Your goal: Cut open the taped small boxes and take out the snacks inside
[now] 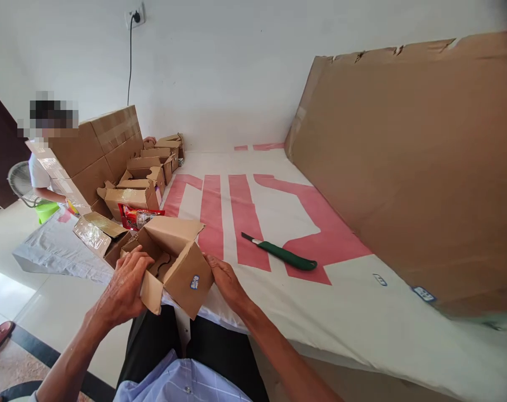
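Cardboard box [178,262], between left hand [123,285], right hand [224,279]

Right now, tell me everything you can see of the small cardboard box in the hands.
The small cardboard box is plain brown corrugated board, held tilted above the person's lap at the near edge of the white sheet. Its top flaps stand open, showing a dark cutout shape inside. A small blue-and-white sticker sits on the side facing the camera. The left hand grips its left flap and wall; the right hand presses against its right side.
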{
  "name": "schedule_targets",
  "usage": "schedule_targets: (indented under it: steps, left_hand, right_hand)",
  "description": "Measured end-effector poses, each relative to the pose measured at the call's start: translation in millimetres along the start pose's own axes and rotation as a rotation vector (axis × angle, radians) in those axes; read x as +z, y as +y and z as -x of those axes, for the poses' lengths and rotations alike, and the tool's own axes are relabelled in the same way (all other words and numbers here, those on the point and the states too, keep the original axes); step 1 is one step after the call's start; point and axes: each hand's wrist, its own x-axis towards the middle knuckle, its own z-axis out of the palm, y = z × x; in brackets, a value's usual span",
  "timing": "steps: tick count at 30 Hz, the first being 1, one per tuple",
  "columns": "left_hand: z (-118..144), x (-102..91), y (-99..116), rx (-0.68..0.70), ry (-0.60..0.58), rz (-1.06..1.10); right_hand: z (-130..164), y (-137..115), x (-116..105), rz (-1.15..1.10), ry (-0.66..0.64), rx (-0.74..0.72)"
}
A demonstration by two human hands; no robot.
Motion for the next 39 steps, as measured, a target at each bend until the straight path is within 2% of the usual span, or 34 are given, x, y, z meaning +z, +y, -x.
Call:
schedule_targets:
  steps: [3,5,10,13,17,19,21,27,39]
  left_hand:
    - [2,-8.1,22,0.033,-0.071,0.024]
    - [1,-12.3,31,0.030,-0.060,0.056]
    - [-6,-21.1,26,-0.009,0.047,0.101]
    - [-9,-25.6,21,-0.029,0.019,0.101]
    - [-12,-27.5,26,-0.027,-0.015,0.084]
    - [-14,-26.1,29,-0.012,-0.015,0.072]
    - [-17,-23.6,32,0.005,-0.018,0.059]
    - [-24,-15.0,37,0.066,-0.047,0.022]
    - [-32,-6.7,45,0.081,-0.089,-0.010]
  right_hand:
    - [2,1,12,-0.060,0.074,-0.005]
    - [3,0,18,-0.080,0.092,0.003]
    - [12,-6,24,0.001,0.102,-0.104]
    - [22,-7,23,0.133,0.198,-0.263]
    - [43,-7,23,0.370,0.374,-0.601]
    - [53,-7,23,0.452,0.376,-0.713]
    - [61,-7,23,0.490,0.336,-0.762]
    - [66,-1,17,0.475,0.258,-0.732]
    - [54,9,12,0.400,0.290,-0.716]
